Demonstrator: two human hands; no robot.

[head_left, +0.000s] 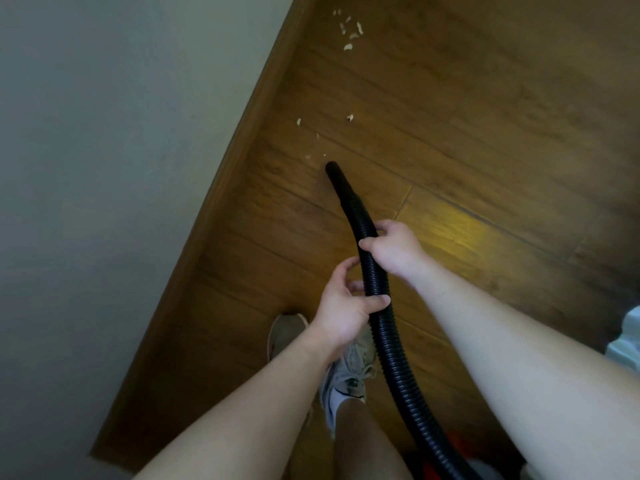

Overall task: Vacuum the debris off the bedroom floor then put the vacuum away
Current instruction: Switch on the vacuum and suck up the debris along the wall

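A black ribbed vacuum hose [388, 337] curves up from the bottom of the view to a smooth nozzle [335, 173] that points at the wooden floor [467, 150]. My right hand [394, 251] grips the hose higher up, and my left hand [343, 306] holds it just below. Small pale debris [308, 140] lies scattered just beyond the nozzle tip. A denser cluster of pale debris flakes [349, 29] lies farther along the baseboard. A red and black part of the vacuum body [457, 448] shows at the bottom edge, mostly hidden.
A pale wall [104, 168] with a wooden baseboard [249, 133] runs diagonally along the left. My grey sneakers [346, 368] stand on the floor under my hands. A light fabric edge [628, 337] shows at the right border.
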